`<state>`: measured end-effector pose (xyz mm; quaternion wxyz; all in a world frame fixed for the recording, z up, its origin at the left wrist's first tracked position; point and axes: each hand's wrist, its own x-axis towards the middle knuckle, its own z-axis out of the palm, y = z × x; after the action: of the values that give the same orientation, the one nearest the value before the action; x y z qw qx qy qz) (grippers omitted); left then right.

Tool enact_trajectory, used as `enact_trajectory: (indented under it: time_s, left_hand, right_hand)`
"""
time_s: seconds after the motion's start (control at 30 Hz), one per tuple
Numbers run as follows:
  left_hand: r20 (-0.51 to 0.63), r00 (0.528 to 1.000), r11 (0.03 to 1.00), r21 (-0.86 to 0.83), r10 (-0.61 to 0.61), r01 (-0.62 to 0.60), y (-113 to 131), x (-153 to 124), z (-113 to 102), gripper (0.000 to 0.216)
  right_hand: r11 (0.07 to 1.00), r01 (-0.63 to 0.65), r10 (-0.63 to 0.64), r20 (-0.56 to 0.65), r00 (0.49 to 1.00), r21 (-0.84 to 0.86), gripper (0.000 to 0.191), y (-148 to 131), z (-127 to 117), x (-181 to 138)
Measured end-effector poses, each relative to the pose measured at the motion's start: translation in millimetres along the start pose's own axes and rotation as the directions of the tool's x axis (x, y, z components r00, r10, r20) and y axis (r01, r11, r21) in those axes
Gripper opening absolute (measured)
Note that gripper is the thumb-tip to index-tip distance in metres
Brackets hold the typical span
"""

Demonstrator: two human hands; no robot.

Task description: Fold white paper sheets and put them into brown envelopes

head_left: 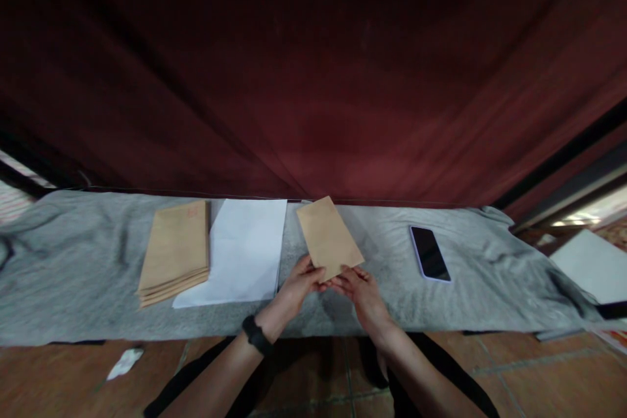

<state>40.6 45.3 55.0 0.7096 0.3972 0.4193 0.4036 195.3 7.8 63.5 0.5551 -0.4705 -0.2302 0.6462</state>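
Left hand (296,284) and right hand (361,292) both grasp the near end of a flat, tan, rectangular paper piece (329,235), thumbs on top, probably to keep it steady. Whether its far end touches the grey cloth (382,307) is unclear. Left: white paper sheets (249,248), then a stacked tan paper pile (176,245), seemingly kept within reach. Right: black-screened, lilac-edged phone (430,253), well apart, presumably out of the way.

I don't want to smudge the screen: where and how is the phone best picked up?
The phone is probably best gripped by both long edges near its middle, coming from above: it lies flat, face up, on the grey cloth, long sides free. The right hand is nearer, but it holds the brown paper.
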Motion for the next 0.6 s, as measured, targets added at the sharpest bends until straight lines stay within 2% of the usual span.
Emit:
enact_trajectory:
  time_s: [0.07,0.13,0.2,0.27,0.33,0.37,0.43,0.5,0.53,0.6]
  left_hand:
    - [-0.028,0.999,0.999,0.043,-0.028,0.029,0.4,2.7,-6.6,0.054]
    - [-0.038,0.998,0.993,0.103,-0.053,0.057,0.4,5.6,-12.9,0.050]
    - [-0.039,0.997,0.985,0.159,-0.068,0.073,-1.1,8.8,-18.5,0.047]
    - [-0.037,0.996,0.974,0.207,-0.086,0.091,-4.6,11.9,-22.9,0.048]
    - [-0.037,0.994,0.964,0.244,-0.102,0.108,-8.8,14.7,-25.8,0.048]
    - [-0.038,0.994,0.960,0.256,-0.107,0.113,-10.6,15.8,-26.5,0.047]
    - [-0.037,0.994,0.954,0.279,-0.103,0.109,-12.4,17.1,-26.3,0.043]
    - [-0.057,0.994,0.939,0.327,-0.094,0.107,-11.5,17.3,-24.4,0.040]
    - [-0.075,0.993,0.922,0.371,-0.093,0.115,-10.2,17.0,-23.3,0.037]
    - [-0.122,0.990,0.863,0.490,-0.071,0.122,-6.9,15.6,-21.8,0.032]
  right_hand:
    - [0.992,-0.118,0.120,0.066,0.991,-0.035,0.030,-2.6,-5.4,-1.7]
    - [0.953,-0.247,0.275,0.155,0.949,-0.176,0.032,-7.4,-12.1,-3.2]
    - [0.903,-0.259,0.343,0.211,0.916,-0.342,0.036,-11.0,-18.3,-3.0]
    - [0.882,-0.111,0.233,0.218,0.948,-0.459,0.039,-11.5,-22.9,0.3]
    - [0.801,0.145,-0.032,0.200,0.979,-0.581,0.041,-8.2,-25.8,5.7]
    - [0.700,0.273,-0.176,0.211,0.961,-0.659,0.041,-5.2,-26.8,8.4]
    - [0.395,0.465,-0.377,0.322,0.868,-0.792,0.041,3.3,-28.1,12.1]
    - [0.079,0.541,-0.421,0.463,0.780,-0.838,0.045,14.3,-28.8,12.4]
    - [-0.048,0.542,-0.410,0.511,0.755,-0.839,0.047,20.1,-29.1,11.6]
    - [-0.232,0.504,-0.391,0.554,0.735,-0.832,0.050,30.8,-30.1,9.2]
